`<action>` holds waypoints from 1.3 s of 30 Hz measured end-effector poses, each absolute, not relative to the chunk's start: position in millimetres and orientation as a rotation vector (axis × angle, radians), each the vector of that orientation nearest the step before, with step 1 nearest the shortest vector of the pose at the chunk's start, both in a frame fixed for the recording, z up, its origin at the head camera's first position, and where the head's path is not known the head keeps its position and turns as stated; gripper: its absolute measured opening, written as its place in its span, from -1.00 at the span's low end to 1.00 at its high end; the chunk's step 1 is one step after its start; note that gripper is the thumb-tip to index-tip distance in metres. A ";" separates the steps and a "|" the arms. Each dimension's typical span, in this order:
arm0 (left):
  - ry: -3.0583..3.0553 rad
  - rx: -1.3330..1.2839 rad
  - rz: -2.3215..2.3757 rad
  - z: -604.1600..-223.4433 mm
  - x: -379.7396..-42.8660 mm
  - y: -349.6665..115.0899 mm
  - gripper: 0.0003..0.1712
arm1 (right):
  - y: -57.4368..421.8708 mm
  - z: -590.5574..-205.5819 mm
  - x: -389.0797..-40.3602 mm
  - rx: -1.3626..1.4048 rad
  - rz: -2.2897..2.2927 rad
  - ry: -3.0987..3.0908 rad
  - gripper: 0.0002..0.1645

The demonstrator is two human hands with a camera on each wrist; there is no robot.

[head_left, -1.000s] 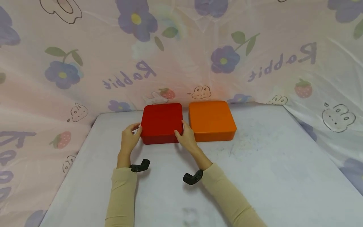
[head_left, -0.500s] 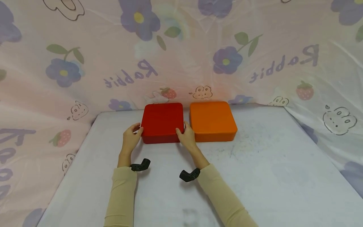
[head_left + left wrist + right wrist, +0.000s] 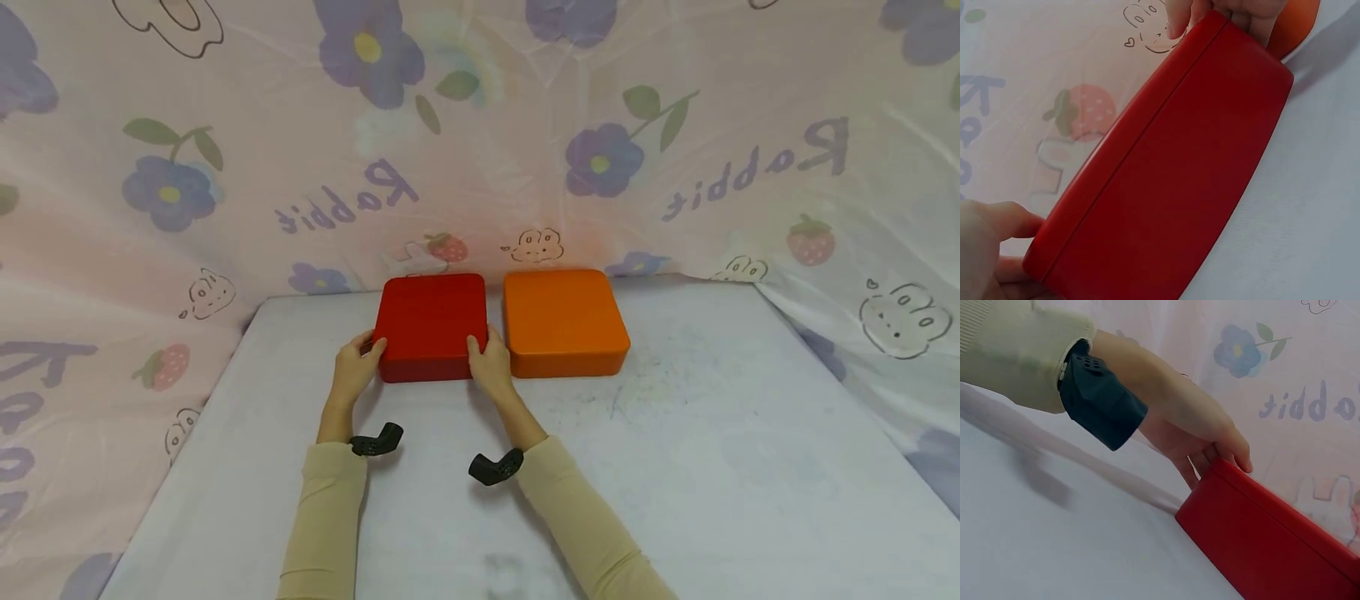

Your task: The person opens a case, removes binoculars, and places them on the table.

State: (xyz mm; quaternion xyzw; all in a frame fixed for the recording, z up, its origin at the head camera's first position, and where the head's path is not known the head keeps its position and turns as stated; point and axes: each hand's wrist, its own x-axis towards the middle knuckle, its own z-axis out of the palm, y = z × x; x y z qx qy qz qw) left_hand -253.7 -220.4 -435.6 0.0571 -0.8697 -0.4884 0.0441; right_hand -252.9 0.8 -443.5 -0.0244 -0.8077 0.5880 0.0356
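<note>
A red box [image 3: 431, 321] with rounded corners sits near the back of the white table. A seam runs along its side, close below the top, in the left wrist view. My left hand [image 3: 356, 364] grips its left front corner, thumb at the front and fingers along the side. At the right front corner my right hand [image 3: 491, 364] holds it the same way, its fingers partly hidden between the boxes. The right wrist view shows the left hand [image 3: 1197, 428] with its thumb over the box's upper edge. An orange box [image 3: 564, 312] of similar shape stands just right of the red one.
The white table [image 3: 712, 450] has faint scribble marks in front of the orange box. A patterned cloth [image 3: 480, 142] with flowers and rabbits hangs behind the boxes and at both sides. Each wrist wears a black camera [image 3: 377, 440].
My left hand has shifted slightly right and closed its fingers against the red box's side. The right forearm has swung a little left. The boxes stay in about the same place.
</note>
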 end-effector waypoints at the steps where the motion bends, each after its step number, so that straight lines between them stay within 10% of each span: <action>1: -2.656 0.180 -1.499 -435.9 -253.6 -220.2 -0.41 | 0.0 -443.3 -252.7 -0.084 1.812 -2.478 -0.34; 39: -2.592 0.143 -1.445 -441.2 -256.1 -217.0 -0.47 | 0.2 -447.5 -255.1 -0.082 1.800 -2.463 -0.40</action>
